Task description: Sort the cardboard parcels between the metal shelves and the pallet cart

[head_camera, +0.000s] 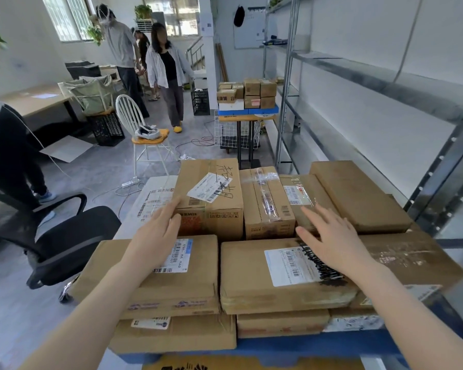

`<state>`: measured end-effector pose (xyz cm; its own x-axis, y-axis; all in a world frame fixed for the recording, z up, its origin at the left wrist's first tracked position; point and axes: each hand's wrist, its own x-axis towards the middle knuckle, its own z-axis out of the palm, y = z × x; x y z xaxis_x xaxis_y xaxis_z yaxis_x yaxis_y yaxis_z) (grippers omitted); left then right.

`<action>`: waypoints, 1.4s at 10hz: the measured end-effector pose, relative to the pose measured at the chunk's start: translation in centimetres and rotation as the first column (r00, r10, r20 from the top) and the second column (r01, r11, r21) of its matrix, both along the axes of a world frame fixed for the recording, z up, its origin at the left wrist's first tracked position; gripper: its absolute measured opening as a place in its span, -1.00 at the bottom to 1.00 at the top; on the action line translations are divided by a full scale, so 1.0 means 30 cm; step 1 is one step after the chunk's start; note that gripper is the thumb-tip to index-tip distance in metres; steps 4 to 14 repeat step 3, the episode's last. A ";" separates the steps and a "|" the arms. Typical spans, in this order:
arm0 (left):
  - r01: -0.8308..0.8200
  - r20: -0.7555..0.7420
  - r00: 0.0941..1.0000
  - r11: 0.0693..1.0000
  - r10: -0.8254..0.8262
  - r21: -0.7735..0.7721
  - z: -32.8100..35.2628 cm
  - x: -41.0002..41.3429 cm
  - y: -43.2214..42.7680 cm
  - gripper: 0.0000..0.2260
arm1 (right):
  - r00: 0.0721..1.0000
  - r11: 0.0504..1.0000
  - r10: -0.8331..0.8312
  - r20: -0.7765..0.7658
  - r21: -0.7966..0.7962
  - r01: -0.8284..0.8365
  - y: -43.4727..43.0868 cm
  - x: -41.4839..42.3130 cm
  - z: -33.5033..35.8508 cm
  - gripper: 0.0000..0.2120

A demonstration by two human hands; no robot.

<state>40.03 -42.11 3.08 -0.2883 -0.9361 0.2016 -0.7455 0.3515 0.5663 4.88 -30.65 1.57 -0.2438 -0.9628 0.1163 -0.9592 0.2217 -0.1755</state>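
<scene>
**Parcels stacked on the blue cart, both hands reaching in**

Cardboard parcels cover the pallet cart (305, 345), whose blue deck edge shows at six o'clock beneath the pile. Two flat boxes lie side by side nearest the person: the left flat box (155, 279) and the right flat box (284, 273), each with a white barcode label on top. Behind them, toward twelve o'clock, stands a taller box (211, 198) with black handwriting and a loose white label, and just beside it at its three o'clock a taped narrow box (266, 204).

The left hand (158, 231) is spread open with fingers straight, its fingertips touching the near left corner of the taller box; it has hold of nothing. The right hand (332, 239) is likewise flat and open, palm down over the far edge of the right flat box, grasping nothing; whether it touches the cardboard I cannot tell.

The metal shelves (380, 76) run along the wall from one to three o'clock. At ten o'clock, a white chair (142, 129) stands on the floor, well apart from the cart.
</scene>
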 end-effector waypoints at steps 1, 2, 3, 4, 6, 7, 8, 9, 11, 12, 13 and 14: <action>0.004 0.025 1.000 1.000 -0.003 -0.024 -0.002 -0.018 0.023 -0.60 | 1.000 0.999 0.009 -0.013 0.033 -0.008 -0.005 0.014 -0.027 -0.42; -0.031 0.067 0.997 1.000 0.031 -0.002 0.030 -0.032 0.054 -0.57 | 0.999 0.998 0.020 -0.030 0.060 -0.018 0.004 0.037 -0.027 -0.43; -0.061 0.144 0.988 0.998 0.063 -0.018 0.057 -0.046 0.081 -0.55 | 0.999 0.999 0.037 0.012 0.028 -0.037 0.023 0.045 0.021 -0.44; -0.061 0.144 0.988 0.998 0.063 -0.018 0.057 -0.046 0.081 -0.55 | 0.999 0.999 0.037 0.012 0.028 -0.037 0.023 0.045 0.021 -0.44; -0.061 0.144 0.988 0.998 0.063 -0.018 0.057 -0.046 0.081 -0.55 | 0.999 0.999 0.037 0.012 0.028 -0.037 0.023 0.045 0.021 -0.44; -0.061 0.144 0.988 0.998 0.063 -0.018 0.057 -0.046 0.081 -0.55 | 0.999 0.999 0.037 0.012 0.028 -0.037 0.023 0.045 0.021 -0.44; -0.061 0.144 0.988 0.998 0.063 -0.018 0.057 -0.046 0.081 -0.55 | 0.999 0.999 0.037 0.012 0.028 -0.037 0.023 0.045 0.021 -0.44; -0.061 0.144 0.988 0.998 0.063 -0.018 0.057 -0.046 0.081 -0.55 | 0.999 0.999 0.037 0.012 0.028 -0.037 0.023 0.045 0.021 -0.44; -0.061 0.144 0.988 0.998 0.063 -0.018 0.057 -0.046 0.081 -0.55 | 0.999 0.999 0.037 0.012 0.028 -0.037 0.023 0.045 0.021 -0.44; -0.061 0.144 0.988 0.998 0.063 -0.018 0.057 -0.046 0.081 -0.55 | 0.999 0.999 0.037 0.012 0.028 -0.037 0.023 0.045 0.021 -0.44; -0.061 0.144 0.988 0.998 0.063 -0.018 0.057 -0.046 0.081 -0.55 | 0.999 0.999 0.037 0.012 0.028 -0.037 0.023 0.045 0.021 -0.44; -0.061 0.144 0.988 0.998 0.063 -0.018 0.057 -0.046 0.081 -0.55 | 0.999 0.999 0.037 0.012 0.028 -0.037 0.023 0.045 0.021 -0.44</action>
